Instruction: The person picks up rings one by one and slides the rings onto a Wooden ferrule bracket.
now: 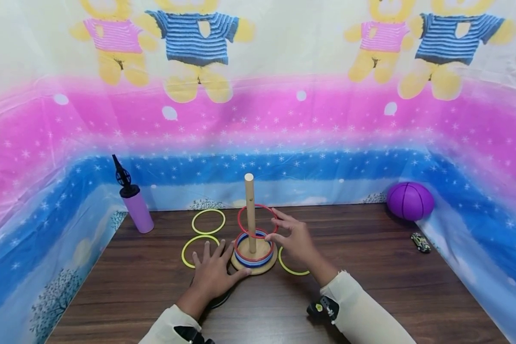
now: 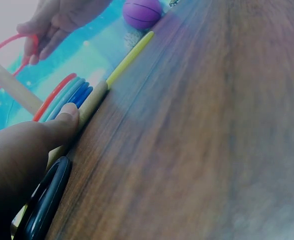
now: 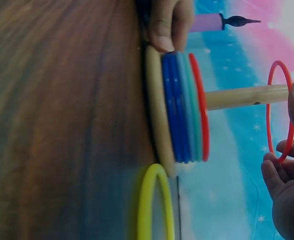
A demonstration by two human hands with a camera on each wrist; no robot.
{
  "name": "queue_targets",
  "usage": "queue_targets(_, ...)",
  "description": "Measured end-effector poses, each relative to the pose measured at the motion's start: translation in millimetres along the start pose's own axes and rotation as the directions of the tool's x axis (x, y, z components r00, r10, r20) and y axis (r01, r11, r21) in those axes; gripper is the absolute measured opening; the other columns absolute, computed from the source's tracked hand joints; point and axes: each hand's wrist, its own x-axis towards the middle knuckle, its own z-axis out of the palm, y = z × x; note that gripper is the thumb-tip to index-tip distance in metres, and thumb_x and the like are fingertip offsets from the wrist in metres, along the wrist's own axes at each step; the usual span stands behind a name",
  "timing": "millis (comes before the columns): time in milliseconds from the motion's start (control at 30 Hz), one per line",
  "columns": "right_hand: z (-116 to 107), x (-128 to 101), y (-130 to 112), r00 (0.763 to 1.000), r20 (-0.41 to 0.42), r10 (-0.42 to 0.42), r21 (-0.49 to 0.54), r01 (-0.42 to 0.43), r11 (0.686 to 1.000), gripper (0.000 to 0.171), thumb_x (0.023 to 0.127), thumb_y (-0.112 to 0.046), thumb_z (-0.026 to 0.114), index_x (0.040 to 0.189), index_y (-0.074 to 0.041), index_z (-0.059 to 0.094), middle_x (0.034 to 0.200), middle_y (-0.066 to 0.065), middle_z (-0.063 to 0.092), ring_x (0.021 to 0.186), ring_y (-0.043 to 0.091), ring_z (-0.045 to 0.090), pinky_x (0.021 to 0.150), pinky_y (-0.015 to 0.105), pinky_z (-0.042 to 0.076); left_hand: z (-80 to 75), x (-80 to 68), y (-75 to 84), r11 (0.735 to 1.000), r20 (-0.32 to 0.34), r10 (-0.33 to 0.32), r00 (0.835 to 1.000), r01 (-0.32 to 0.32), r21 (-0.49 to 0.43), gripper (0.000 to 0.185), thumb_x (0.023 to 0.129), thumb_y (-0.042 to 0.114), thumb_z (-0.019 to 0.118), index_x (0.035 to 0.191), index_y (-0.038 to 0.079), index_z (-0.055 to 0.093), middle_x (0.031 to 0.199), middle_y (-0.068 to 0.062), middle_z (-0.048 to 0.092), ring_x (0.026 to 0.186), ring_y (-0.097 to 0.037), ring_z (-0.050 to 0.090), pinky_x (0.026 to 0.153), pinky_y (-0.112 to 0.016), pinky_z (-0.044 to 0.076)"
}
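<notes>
My right hand [image 1: 298, 241] pinches a red ring [image 3: 269, 110], which encircles the upright wooden peg [image 1: 250, 205] above the stacked rings. Around the foot of the peg lie several blue and light-blue rings [image 3: 174, 110] with another red ring [image 3: 199, 110] on top. They sit on the round wooden base [image 1: 262, 271]. Fingers spread, my left hand [image 1: 215, 274] stays low at the base's left side, its thumb touching the edge. Black rings [image 2: 54, 195] lie on the table beneath that hand, partly hidden by it.
Two yellow rings [image 1: 192, 223] lie left of the base, and a third yellow ring [image 1: 284, 267] lies right of it, partly covered by my right arm. A purple pump [image 1: 137, 210] stands far left. A purple ball [image 1: 410, 201] and toy car [image 1: 420, 242] sit at the right edge.
</notes>
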Motion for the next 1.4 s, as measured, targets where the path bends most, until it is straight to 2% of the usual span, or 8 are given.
queue_targets(167,6,-6,8,0.998,0.049,0.039,0.029,-0.040,0.999,0.054,0.090,-0.018,0.090,0.137,0.003,0.074,0.162,0.009,0.060,0.151,0.037,0.056,0.114,0.056,0.054,-0.1,0.6,0.2,1.000,0.001,0.001,1.000,-0.001,0.001,0.102,0.092,0.086,0.062,0.171,0.025,0.041,0.176,-0.019,0.039,0.163,-0.061,0.023,0.120,-0.091,0.016)
queue_targets(400,16,-11,17,0.993,0.100,0.062,0.012,-0.063,0.998,0.052,0.091,-0.021,0.090,0.136,0.001,0.075,0.163,0.008,0.060,0.150,0.035,0.058,0.116,0.056,0.053,-1.3,-0.4,0.8,1.000,0.006,-0.003,1.000,0.003,0.007,0.101,0.093,0.085,0.062,0.171,0.024,0.041,0.176,-0.019,0.039,0.163,-0.061,0.023,0.120,-0.091,0.016)
queue_targets(700,25,-17,24,0.990,0.130,0.063,-0.026,-0.061,0.998,0.051,0.094,-0.021,0.088,0.137,0.003,0.075,0.163,0.013,0.059,0.151,0.039,0.056,0.114,0.057,0.054,-2.4,-0.9,0.5,1.000,-0.001,0.006,1.000,-0.006,0.000,0.101,0.093,0.084,0.063,0.171,0.023,0.042,0.176,-0.019,0.038,0.163,-0.061,0.023,0.120,-0.092,0.016)
queue_targets(800,27,-18,25,0.989,0.132,0.070,-0.040,-0.065,0.997,0.051,0.094,-0.022,0.088,0.138,0.001,0.075,0.163,0.010,0.060,0.151,0.038,0.056,0.115,0.056,0.054,-2.5,-0.9,0.3,1.000,-0.002,0.010,1.000,-0.010,0.001,0.101,0.093,0.084,0.063,0.171,0.023,0.042,0.177,-0.019,0.038,0.163,-0.061,0.023,0.119,-0.092,0.016)
queue_targets(1033,27,-20,27,0.991,0.120,0.055,-0.063,-0.048,0.997,0.052,0.091,-0.024,0.090,0.133,0.003,0.077,0.160,0.009,0.063,0.148,0.035,0.058,0.114,0.055,0.055,-2.9,-0.8,0.2,1.000,-0.002,0.012,1.000,-0.012,-0.010,0.102,0.093,0.085,0.062,0.171,0.024,0.042,0.176,-0.019,0.038,0.163,-0.062,0.023,0.119,-0.092,0.016)
queue_targets(1400,25,-22,28,0.986,0.159,0.051,-0.069,-0.040,0.997,0.051,0.091,-0.026,0.091,0.133,0.001,0.078,0.161,0.010,0.062,0.148,0.035,0.056,0.113,0.055,0.055,-3.0,-0.8,0.4,1.000,0.006,0.009,1.000,-0.009,-0.011,0.102,0.093,0.086,0.062,0.172,0.024,0.040,0.177,-0.019,0.037,0.163,-0.061,0.022,0.120,-0.092,0.015)
